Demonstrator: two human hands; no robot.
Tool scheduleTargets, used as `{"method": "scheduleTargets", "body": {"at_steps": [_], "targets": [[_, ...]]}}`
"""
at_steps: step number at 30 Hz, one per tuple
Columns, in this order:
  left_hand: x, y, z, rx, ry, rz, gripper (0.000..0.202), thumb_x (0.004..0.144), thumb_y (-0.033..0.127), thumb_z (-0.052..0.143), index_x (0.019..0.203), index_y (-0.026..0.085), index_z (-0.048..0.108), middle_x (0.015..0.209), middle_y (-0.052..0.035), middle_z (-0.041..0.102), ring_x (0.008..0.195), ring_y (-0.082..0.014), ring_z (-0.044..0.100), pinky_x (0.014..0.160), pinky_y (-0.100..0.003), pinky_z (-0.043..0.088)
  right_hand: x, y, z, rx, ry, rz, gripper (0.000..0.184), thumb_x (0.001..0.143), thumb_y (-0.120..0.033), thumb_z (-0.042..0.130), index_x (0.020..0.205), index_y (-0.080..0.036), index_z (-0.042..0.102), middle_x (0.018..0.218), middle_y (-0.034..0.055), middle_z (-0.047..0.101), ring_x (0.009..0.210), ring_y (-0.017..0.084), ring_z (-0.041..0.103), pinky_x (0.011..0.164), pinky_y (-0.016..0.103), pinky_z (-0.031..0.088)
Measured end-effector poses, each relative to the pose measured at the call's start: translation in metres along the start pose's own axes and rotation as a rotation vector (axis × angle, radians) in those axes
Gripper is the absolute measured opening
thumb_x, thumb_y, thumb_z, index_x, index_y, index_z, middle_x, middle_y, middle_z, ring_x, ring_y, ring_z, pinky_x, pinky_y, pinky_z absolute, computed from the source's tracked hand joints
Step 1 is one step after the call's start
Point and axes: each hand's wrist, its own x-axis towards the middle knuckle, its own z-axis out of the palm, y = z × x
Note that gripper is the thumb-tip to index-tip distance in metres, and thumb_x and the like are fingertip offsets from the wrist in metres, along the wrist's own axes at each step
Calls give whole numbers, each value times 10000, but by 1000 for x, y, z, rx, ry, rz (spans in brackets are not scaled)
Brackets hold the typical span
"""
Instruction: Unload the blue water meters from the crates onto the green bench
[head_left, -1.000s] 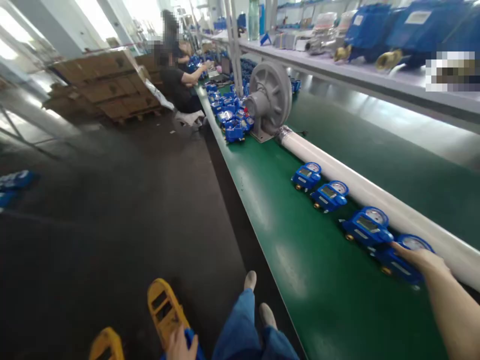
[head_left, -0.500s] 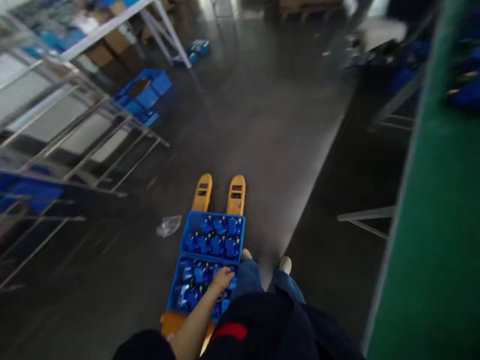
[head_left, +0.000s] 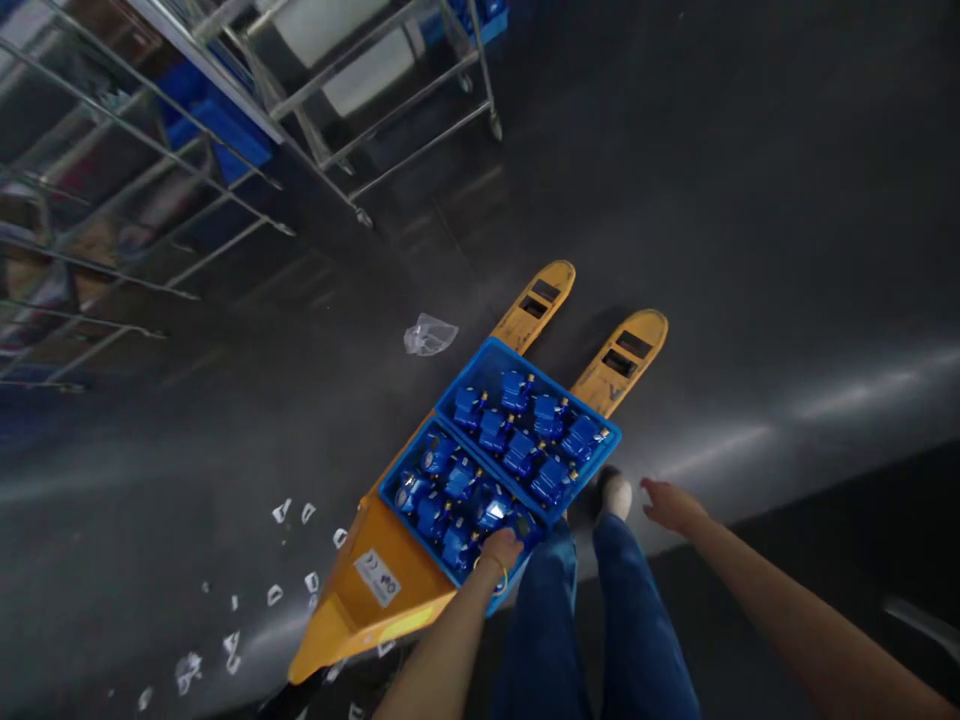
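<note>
A blue crate [head_left: 570,406] with two compartments rests on a yellow pallet jack [head_left: 390,585]. Both compartments hold several blue meters [head_left: 517,425]. My left hand [head_left: 501,547] reaches down into the near compartment, fingers curled over a dark-faced meter at its near edge; its fingertips are hidden. My right hand [head_left: 671,505] hovers empty in the air to the right of the crate, above the floor, fingers loosely spread. My legs in blue jeans [head_left: 592,620] stand right behind the crate.
Metal racks [head_left: 247,110] with blue bins stand at the upper left. A crumpled clear plastic bag [head_left: 429,334] lies on the dark floor left of the forks. Small white scraps [head_left: 289,570] litter the floor at the lower left.
My view has swung from the green conveyor belt with meters down to the pallet jack. My right hand left the meter on the belt; my left hand stays in the crate.
</note>
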Motion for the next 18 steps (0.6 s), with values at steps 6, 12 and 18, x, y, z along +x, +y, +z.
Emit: {"method": "scheduleTargets", "body": {"at_steps": [6, 12, 18], "targets": [[126, 33, -18, -200, 114, -8, 202, 791, 191, 611, 977, 180, 689, 897, -45, 761, 893, -208, 709, 843, -306, 536, 171, -65, -46, -276, 115, -278, 519, 824, -9, 362, 1313, -66, 527, 1335, 217, 548, 1250, 317, 511, 1050, 470, 398], [274, 88, -73, -355, 389, 121, 719, 750, 377, 707, 1364, 103, 454, 1407, -191, 535, 1318, -269, 500, 1105, -348, 392, 311, -127, -53, -442, 8, -522, 917, 529, 14, 735, 1400, -50, 454, 1487, 240, 381, 1399, 358, 324, 1187, 443, 253], [362, 116, -126, -482, 240, 250, 912, 513, 414, 878, 1294, 116, 514, 1387, -207, 556, 1356, -368, 444, 1144, -469, 344, 396, -138, -59, -444, -288, -350, 1147, 384, -405, 896, 1396, -69, 473, 1365, 230, 529, 1198, 393, 545, 946, 481, 514]]}}
